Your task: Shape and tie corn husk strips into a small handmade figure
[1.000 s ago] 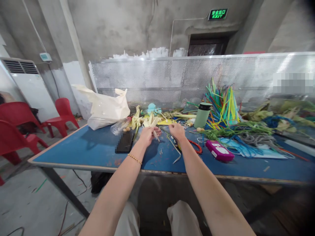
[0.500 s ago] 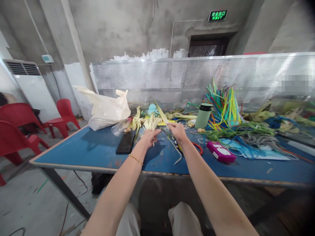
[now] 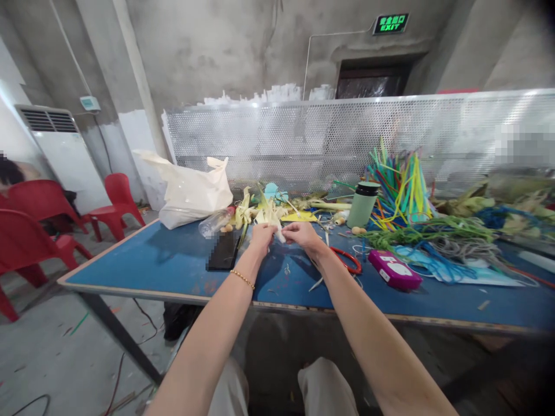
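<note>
My left hand [image 3: 262, 238] is closed on a bundle of pale corn husks [image 3: 269, 215], whose leaves spread upward. At its right, my right hand [image 3: 302, 236] pinches the whitish lower end of the husks, close to the left fingertips. Exactly how the husk pieces lie between the fingers is hidden. Red-handled scissors [image 3: 350, 261] lie by my right forearm, partly covered. Left of my left hand is a dark phone [image 3: 223, 251]. More husks [image 3: 243, 211] lie just behind it.
A white plastic bag [image 3: 195, 188] and a clear bottle [image 3: 215, 223] stand or lie at left. On the right are a green tumbler [image 3: 363, 207], a purple box [image 3: 394, 269], colourful strips [image 3: 401, 188] and tangled cords [image 3: 459, 240]. A perforated metal panel [image 3: 260, 136] edges the blue table [image 3: 147, 268].
My right hand has come left and toward my left hand. The long pale husk strip it held upright no longer stands out. Its fingers now pinch at the bundle's lower end.
</note>
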Demonstrator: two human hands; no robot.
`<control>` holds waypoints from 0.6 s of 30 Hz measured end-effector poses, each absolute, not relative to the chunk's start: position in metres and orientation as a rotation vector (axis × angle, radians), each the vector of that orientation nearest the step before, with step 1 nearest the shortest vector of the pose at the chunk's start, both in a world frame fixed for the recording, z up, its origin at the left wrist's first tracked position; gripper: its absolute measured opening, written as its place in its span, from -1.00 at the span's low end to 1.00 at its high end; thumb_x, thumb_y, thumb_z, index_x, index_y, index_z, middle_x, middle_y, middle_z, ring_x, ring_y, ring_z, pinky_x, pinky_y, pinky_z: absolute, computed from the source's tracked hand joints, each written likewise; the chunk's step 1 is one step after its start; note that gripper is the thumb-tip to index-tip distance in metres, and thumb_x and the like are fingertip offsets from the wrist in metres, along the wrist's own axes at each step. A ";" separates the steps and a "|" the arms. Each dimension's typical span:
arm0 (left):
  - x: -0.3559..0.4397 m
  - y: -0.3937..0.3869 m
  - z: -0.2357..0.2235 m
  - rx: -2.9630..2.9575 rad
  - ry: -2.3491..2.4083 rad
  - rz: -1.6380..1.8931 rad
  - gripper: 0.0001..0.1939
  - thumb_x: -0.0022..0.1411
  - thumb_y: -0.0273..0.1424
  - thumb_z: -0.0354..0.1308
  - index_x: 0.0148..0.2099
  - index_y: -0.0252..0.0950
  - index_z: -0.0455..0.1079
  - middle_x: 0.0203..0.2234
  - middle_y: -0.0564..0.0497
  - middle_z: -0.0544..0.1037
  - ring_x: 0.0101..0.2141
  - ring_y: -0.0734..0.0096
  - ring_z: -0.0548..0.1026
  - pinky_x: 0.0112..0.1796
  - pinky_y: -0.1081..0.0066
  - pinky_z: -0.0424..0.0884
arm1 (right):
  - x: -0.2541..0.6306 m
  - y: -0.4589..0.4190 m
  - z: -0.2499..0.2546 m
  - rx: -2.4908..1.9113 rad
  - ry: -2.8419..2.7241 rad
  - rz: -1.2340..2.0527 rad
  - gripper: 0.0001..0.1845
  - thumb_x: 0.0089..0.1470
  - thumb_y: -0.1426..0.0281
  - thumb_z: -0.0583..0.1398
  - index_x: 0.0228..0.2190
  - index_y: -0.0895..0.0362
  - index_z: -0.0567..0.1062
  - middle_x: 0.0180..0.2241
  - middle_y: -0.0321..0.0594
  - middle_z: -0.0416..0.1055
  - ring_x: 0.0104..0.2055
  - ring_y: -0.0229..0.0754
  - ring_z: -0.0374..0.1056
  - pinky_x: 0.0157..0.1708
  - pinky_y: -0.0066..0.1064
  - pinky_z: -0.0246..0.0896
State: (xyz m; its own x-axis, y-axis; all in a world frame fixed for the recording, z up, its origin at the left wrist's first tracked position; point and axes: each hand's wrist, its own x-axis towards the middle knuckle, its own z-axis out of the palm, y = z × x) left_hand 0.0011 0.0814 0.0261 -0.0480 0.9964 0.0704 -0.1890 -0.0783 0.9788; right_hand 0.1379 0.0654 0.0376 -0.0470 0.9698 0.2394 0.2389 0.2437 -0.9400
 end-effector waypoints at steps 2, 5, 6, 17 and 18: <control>0.002 0.081 0.025 1.134 1.007 1.343 -0.73 -0.03 -0.51 0.27 -0.60 -0.30 0.21 -0.78 0.18 0.17 -0.71 0.65 0.09 -0.61 0.49 -0.05 | 0.138 0.063 0.039 -1.182 -1.491 0.934 -0.89 -0.18 0.40 0.31 -0.53 0.17 0.49 -0.61 -0.29 0.44 -0.55 -0.23 0.36 -0.51 -0.43 0.28; 0.002 0.080 0.025 1.121 0.922 1.342 -0.69 -0.08 -0.48 0.34 -0.57 -0.30 0.20 -0.77 0.19 0.17 -0.72 0.66 0.08 -0.62 0.49 -0.07 | 0.139 0.061 0.042 -1.188 -1.544 0.886 -0.80 -0.13 0.30 0.31 -0.59 0.17 0.46 -0.66 -0.31 0.37 -0.60 -0.28 0.26 -0.58 -0.47 0.17; 0.002 0.079 0.026 1.095 0.889 1.357 -0.68 -0.07 -0.45 0.35 -0.56 -0.29 0.20 -0.76 0.20 0.17 -0.72 0.65 0.10 -0.62 0.49 -0.07 | 0.139 0.061 0.043 -1.181 -1.557 0.872 -0.77 -0.13 0.27 0.31 -0.60 0.17 0.46 -0.67 -0.32 0.35 -0.61 -0.30 0.22 -0.59 -0.49 0.13; -0.004 0.080 0.028 1.100 0.900 1.380 -0.63 0.08 -0.34 0.28 -0.59 -0.27 0.16 -0.78 0.16 0.16 -0.71 0.63 0.08 -0.61 0.48 -0.05 | 0.139 0.062 0.041 -1.210 -1.567 0.885 -0.78 -0.18 0.28 0.31 -0.58 0.17 0.46 -0.65 -0.32 0.36 -0.59 -0.32 0.24 -0.61 -0.52 0.07; -0.005 0.080 0.028 1.138 0.941 1.358 -0.64 0.08 -0.37 0.27 -0.60 -0.27 0.16 -0.79 0.15 0.15 -0.71 0.63 0.07 -0.61 0.48 -0.06 | 0.138 0.062 0.040 -1.241 -1.557 0.850 -0.80 -0.16 0.29 0.30 -0.57 0.17 0.46 -0.65 -0.32 0.36 -0.59 -0.31 0.25 -0.61 -0.52 0.08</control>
